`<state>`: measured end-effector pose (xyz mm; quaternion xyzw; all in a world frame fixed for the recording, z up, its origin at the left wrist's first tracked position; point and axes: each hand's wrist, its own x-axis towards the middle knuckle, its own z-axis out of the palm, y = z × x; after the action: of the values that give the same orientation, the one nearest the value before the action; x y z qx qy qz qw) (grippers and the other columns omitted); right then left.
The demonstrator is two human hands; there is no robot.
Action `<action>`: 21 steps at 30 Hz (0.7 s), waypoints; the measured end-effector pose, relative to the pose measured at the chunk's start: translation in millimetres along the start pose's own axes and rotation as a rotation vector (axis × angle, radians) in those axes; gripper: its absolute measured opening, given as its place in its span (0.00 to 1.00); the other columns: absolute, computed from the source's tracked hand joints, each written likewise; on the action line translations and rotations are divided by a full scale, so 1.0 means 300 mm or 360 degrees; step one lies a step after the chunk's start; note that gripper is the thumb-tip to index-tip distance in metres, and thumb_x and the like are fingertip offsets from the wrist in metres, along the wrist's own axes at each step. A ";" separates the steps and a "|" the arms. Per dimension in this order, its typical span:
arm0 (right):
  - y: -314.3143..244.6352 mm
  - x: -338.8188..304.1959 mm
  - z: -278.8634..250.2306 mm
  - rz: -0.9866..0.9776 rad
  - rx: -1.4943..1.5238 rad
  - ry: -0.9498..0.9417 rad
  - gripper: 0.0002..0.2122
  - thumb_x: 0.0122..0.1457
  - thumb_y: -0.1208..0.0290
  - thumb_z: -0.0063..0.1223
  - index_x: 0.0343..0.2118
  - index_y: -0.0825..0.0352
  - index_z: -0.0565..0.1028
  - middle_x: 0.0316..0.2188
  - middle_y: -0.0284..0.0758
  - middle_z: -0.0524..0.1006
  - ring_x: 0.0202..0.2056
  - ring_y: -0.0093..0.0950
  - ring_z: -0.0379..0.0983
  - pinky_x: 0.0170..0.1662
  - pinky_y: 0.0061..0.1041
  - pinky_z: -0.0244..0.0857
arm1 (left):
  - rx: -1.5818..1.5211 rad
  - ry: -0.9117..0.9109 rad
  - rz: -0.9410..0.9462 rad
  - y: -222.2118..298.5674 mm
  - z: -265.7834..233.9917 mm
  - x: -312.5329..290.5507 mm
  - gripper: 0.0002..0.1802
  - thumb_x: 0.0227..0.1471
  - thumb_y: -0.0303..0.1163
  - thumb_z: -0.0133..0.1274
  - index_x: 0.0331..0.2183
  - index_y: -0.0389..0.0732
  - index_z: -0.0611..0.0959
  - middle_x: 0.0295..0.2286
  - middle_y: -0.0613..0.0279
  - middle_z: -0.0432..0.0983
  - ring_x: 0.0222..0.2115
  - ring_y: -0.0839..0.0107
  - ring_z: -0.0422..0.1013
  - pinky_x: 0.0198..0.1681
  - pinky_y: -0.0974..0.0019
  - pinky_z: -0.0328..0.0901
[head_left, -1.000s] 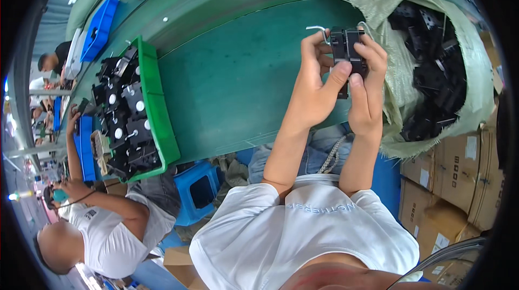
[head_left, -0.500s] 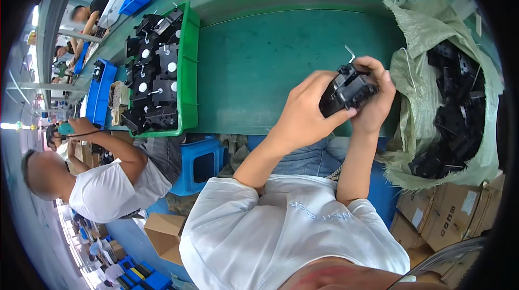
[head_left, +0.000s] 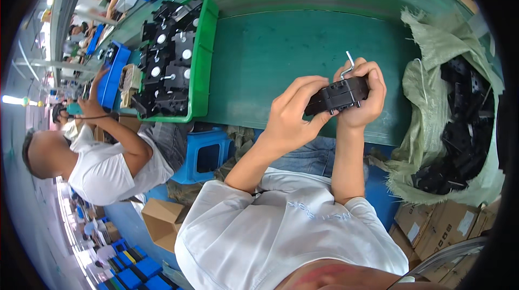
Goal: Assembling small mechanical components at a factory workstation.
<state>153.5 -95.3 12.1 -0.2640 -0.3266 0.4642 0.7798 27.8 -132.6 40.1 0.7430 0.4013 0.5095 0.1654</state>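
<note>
Between my two hands, above the green tabletop, is a black plastic box-shaped part [head_left: 338, 97] with a bent metal crank sticking up from it [head_left: 348, 65]. My left hand [head_left: 294, 107] grips its left end, fingers over the top and thumb below. Around its right side wrap the fingers of my right hand [head_left: 368, 95], partly hidden behind the part. To the left stands a green crate [head_left: 203, 63] filled with several similar black parts [head_left: 166, 63], some showing white round knobs and metal cranks. A woven sack [head_left: 419, 90] on the right holds more black plastic pieces [head_left: 466, 128].
Left of the crate are a small carton [head_left: 128, 82] and a blue bin [head_left: 114, 79]. A co-worker in a white shirt [head_left: 111, 168] sits at the left near a blue stool [head_left: 203, 155]. Cardboard boxes [head_left: 440, 230] stand below the sack; an open carton [head_left: 162, 222] lies lower left.
The black part has been turned in my hands, its ribbed side now toward me and its crank more upright. Crate and sack appear shifted right in the picture. The co-worker's arm has moved.
</note>
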 end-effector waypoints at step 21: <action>0.017 -0.020 0.069 0.0604 0.0165 -0.0149 0.09 0.58 0.72 0.38 0.37 0.68 0.71 0.30 0.37 0.72 0.31 0.26 0.66 0.39 0.23 0.60 | 0.2162 -0.0019 -0.0456 -0.270 -0.676 0.070 0.22 0.55 0.43 0.51 0.41 0.33 0.77 0.38 0.46 0.73 0.37 0.46 0.68 0.42 0.50 0.63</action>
<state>133.0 -96.3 20.3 -0.2585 -0.2827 0.6307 0.6749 -183.9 -99.3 86.5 0.6243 0.7246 0.1145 -0.2686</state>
